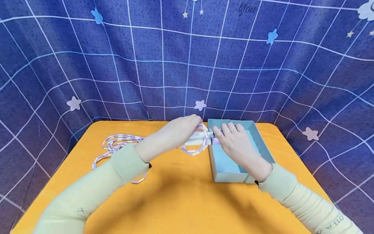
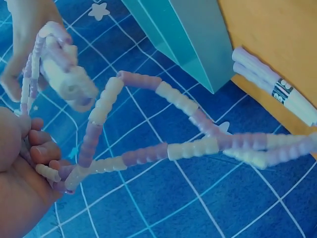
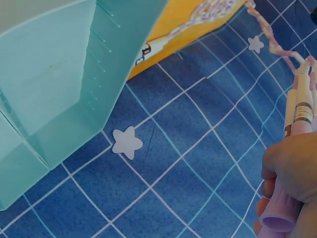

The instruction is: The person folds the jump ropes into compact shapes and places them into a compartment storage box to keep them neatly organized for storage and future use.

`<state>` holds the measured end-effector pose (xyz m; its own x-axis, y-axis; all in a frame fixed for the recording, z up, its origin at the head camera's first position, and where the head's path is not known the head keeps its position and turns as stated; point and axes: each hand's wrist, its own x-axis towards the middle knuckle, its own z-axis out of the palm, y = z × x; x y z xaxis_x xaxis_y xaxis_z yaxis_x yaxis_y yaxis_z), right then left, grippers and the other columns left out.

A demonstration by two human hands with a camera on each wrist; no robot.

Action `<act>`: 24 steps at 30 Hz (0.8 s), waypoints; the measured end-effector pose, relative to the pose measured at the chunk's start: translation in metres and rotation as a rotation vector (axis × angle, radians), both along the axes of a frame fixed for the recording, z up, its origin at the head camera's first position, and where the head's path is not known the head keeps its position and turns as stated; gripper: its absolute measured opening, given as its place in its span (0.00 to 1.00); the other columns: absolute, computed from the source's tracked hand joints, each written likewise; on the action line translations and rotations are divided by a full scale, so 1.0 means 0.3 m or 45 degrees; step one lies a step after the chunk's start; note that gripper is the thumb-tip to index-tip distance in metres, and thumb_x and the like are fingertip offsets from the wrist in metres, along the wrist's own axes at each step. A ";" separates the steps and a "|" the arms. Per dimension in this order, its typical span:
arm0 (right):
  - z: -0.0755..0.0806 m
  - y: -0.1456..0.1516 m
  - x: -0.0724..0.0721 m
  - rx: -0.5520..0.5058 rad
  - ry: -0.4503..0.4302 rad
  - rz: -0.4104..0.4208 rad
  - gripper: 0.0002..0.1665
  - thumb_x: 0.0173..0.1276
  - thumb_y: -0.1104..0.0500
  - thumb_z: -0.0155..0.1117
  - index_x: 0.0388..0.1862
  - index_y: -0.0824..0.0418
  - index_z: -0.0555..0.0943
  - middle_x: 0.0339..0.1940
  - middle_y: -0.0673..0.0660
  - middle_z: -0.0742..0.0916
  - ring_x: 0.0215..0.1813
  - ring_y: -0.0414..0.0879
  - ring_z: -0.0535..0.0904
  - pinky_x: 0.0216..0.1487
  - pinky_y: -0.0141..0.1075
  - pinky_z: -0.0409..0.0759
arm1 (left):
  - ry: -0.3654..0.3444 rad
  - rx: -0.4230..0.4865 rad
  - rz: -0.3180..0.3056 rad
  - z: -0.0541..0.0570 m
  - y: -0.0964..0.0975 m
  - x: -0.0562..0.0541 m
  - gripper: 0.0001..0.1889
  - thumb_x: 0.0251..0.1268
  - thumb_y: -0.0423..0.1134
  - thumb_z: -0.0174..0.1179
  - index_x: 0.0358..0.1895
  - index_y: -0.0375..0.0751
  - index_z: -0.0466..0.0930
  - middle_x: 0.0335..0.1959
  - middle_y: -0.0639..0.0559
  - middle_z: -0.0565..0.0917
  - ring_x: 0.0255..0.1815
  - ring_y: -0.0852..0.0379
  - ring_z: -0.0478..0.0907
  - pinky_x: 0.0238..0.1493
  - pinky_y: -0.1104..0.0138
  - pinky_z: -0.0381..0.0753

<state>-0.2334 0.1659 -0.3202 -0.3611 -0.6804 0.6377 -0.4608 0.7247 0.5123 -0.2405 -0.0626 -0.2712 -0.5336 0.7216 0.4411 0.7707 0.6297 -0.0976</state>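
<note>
My right hand (image 1: 238,143) grips purple-and-white jump rope handles (image 3: 303,101), their white ends pointing out of the fist. My left hand (image 1: 184,128) pinches a beaded jump rope (image 2: 143,154) of purple and white segments. A loop of this rope (image 1: 194,152) hangs between the hands, and a strand runs up to the handles in the right hand. Another pair of purple-and-white handles (image 2: 265,82) with dark labels lies on the table near a box. More beaded rope (image 1: 109,143) lies coiled on the table, partly behind the left forearm.
A pale teal box (image 1: 230,177) with a divider stands on the right of the orange table (image 1: 175,195), below the right hand. Behind the table hangs a blue curtain (image 1: 175,74) with a white grid and stars.
</note>
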 end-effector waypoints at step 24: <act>0.014 0.002 0.009 -0.074 0.086 0.166 0.14 0.70 0.62 0.47 0.48 0.46 0.72 0.26 0.59 0.72 0.30 0.55 0.70 0.33 0.43 0.68 | -0.300 0.043 0.058 -0.034 -0.005 -0.092 0.07 0.70 0.40 0.51 0.45 0.43 0.74 0.38 0.54 0.79 0.40 0.56 0.78 0.47 0.64 0.77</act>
